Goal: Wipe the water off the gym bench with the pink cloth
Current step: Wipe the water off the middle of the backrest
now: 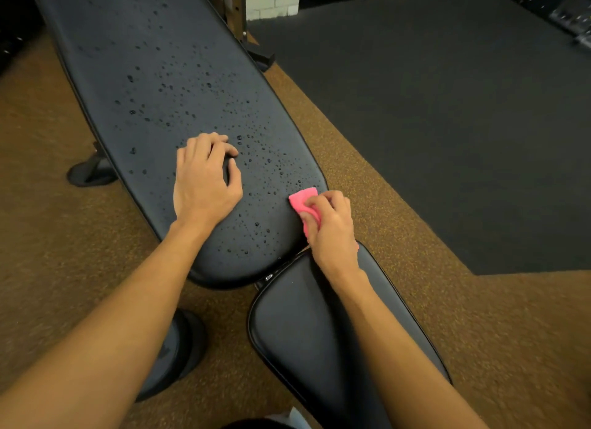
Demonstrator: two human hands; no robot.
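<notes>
**Wet bench, cloth at the near corner**

Speckled brown rubber floor meets a black mat on the right. The black gym bench stretches away, its long back pad dotted with water droplets. The right hand pinches the folded pink cloth against that pad's near right corner, just beside the gap between the 2 pads. The left hand rests on the pad left of the cloth, fingers loosely curled, apparently holding nothing.
</notes>
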